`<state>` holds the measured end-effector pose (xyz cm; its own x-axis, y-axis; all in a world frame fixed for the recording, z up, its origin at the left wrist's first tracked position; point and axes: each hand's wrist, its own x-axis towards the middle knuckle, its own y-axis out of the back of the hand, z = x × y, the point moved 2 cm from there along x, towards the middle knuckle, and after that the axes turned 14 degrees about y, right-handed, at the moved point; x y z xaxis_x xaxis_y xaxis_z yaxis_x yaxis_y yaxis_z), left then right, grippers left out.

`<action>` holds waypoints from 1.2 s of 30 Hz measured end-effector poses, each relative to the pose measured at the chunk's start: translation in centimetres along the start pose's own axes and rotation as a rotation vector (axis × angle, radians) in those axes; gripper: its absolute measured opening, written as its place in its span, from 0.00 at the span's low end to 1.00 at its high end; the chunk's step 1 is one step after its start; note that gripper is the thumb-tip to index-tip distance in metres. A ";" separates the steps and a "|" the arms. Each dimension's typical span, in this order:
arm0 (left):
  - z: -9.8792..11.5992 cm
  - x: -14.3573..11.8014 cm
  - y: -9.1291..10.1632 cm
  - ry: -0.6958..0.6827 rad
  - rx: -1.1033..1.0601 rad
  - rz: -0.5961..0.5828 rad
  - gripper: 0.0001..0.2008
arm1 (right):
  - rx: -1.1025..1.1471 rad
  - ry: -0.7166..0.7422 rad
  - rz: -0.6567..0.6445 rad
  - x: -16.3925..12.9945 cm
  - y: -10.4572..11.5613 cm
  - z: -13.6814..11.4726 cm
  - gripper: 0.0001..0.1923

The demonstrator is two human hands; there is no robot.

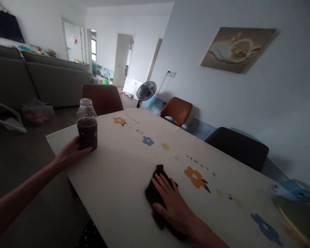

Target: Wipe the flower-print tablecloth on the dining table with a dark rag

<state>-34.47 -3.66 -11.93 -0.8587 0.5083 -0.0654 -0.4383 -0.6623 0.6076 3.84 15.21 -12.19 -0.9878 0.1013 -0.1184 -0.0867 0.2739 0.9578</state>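
Observation:
My left hand is wrapped round the lower part of a clear plastic bottle with dark liquid in it. No cap shows on its neck, and it stands upright at the left edge of the white table. On the tabletop, a crumpled black cloth lies under my right hand. The fingers of that hand stretch flat over the cloth, with the thumb out to the side. Part of the cloth is hidden beneath the palm and wrist.
Orange and blue flower prints mark the tabletop. At the right edge sits a green round object, partly cut off. Around the table stand a brown chair, an orange-brown chair and a dark chair. A fan stands beyond.

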 end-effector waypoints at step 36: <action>-2.2 0.8 -0.4 0.086 -0.167 0.000 0.33 | 0.034 -0.099 0.109 50.4 7.9 5.4 0.43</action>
<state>-35.59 -4.15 -13.96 -0.8751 0.4640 -0.1376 -0.4702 -0.7479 0.4685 -45.95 27.61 -12.04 -0.9734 0.2255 -0.0410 0.0263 0.2879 0.9573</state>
